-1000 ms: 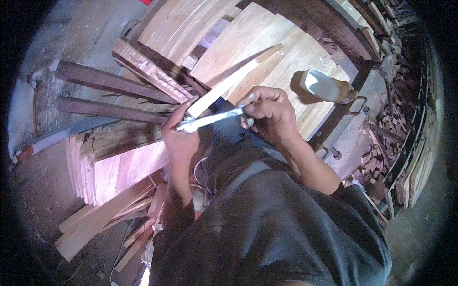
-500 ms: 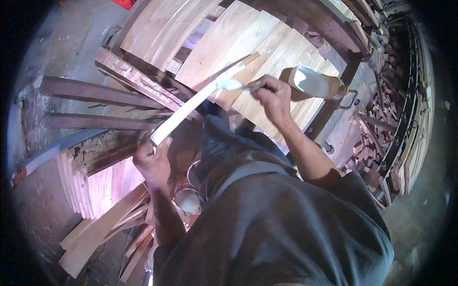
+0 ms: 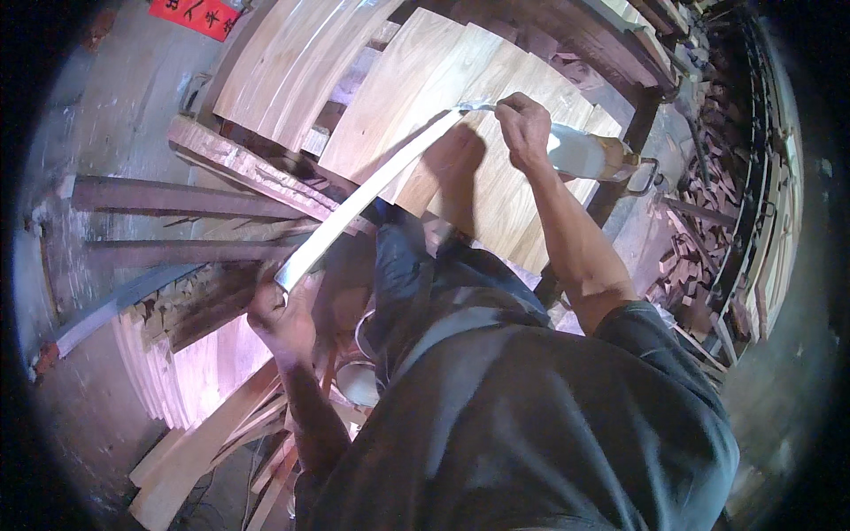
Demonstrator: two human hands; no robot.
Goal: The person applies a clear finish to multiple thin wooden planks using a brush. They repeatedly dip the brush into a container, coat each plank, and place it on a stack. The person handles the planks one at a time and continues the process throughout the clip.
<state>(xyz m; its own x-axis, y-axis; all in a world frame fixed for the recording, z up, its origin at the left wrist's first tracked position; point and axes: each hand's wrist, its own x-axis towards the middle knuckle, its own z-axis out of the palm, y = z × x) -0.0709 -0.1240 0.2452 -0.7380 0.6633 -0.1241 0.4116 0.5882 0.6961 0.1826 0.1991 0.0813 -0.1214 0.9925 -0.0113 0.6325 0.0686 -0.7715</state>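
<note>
Left hand (image 3: 282, 311) in a closed grip on the lower end of the curved slat (image 3: 367, 199), right hand (image 3: 522, 128) pinching a small tool at its top. Best to brace the slat low, draw steadily along the edge

Shirt: a dark grey short-sleeved top covered the torso, its cloth loosely creased.
Sleeve: the right sleeve ended above the elbow.
Forearms: both were bare, with no watch or band showing.
Left hand (image 3: 282, 311): ungloved.
Right hand (image 3: 524, 129): ungloved, no ring visible.
Legwear: dark blue cloth showed below the chest.
</note>
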